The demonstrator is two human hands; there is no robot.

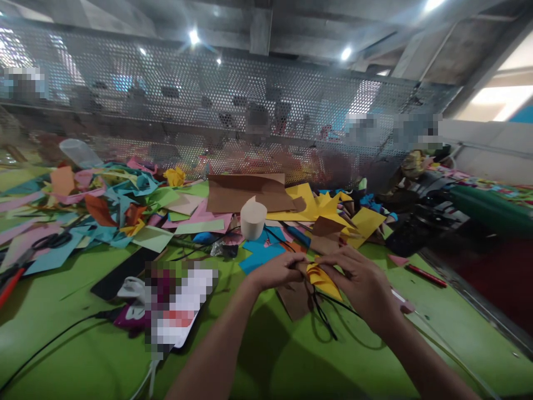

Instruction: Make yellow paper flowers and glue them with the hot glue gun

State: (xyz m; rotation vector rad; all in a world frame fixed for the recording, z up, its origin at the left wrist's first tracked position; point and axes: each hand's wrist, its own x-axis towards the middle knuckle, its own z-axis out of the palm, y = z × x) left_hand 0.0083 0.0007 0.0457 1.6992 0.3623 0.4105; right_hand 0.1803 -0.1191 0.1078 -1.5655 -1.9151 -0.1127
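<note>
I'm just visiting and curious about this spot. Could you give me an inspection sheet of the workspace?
Surface: green tabletop, its far part largely covered with paper.
Job's things: folded yellow paper between the hands; a brown paper piece beneath.
Clutter: heaped coloured paper, scissors, a cream roll, a red pen.
Left hand: fingers curled at the yellow paper's left edge; exact grip hidden.
Right hand: fingers pinching the yellow paper.
Cables: black cable running to a magenta block; white cable at the near edge.
Surroundings: perforated metal screen beyond the table; ceiling lights lit.
</note>
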